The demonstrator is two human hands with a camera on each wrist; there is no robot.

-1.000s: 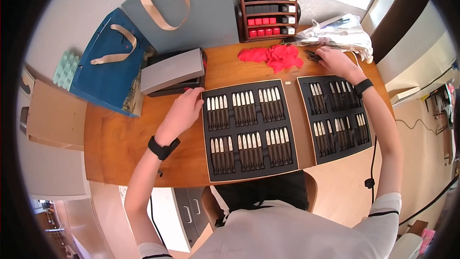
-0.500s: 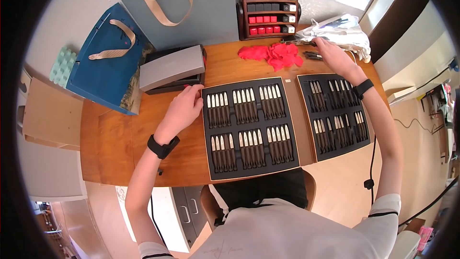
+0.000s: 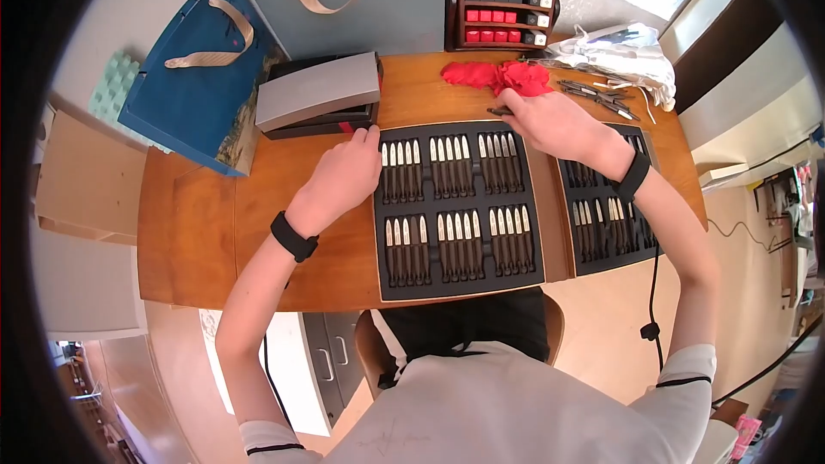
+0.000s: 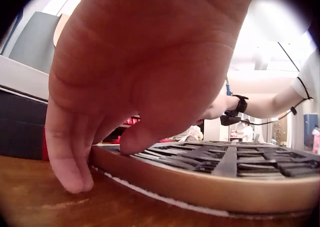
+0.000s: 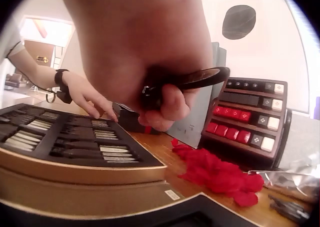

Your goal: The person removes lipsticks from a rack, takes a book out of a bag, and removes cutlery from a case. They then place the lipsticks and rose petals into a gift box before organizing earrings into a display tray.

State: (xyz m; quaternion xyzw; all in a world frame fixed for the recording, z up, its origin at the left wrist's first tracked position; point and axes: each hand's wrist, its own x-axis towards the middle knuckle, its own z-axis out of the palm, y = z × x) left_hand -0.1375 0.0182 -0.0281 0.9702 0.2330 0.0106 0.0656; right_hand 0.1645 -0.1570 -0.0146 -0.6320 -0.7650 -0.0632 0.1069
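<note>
In the head view my left hand [image 3: 345, 174] rests at the upper left edge of an open case [image 3: 461, 291]. Seen from the left wrist, its straight fingers [image 4: 67, 159] point down to the table outside the case wall, with the thumb over the rim. My right hand [image 3: 554, 126] pinches a slim dark piece with a brownish flat face [image 5: 204, 79], held above the case's far edge. Both black trays of the case hold rows of slim pieces, pale at the tip and dark below. The right forearm and hand hide part of the right tray [image 3: 593, 268].
Red petals [image 3: 522, 79] lie behind the case. More slim dark pieces [image 3: 601, 96] are heaped by a crumpled clear bag [image 3: 632, 60]. A small wooden rack [image 3: 464, 34], a grey box [image 3: 320, 93] and two paper bags, one blue [image 3: 185, 94], one grey [image 3: 387, 9], stand at the back.
My right hand has come left and nearer from the heap of dark pieces, carrying one to above the case's far edge. The left hand stays by the case's left edge. The head view has shifted.
</note>
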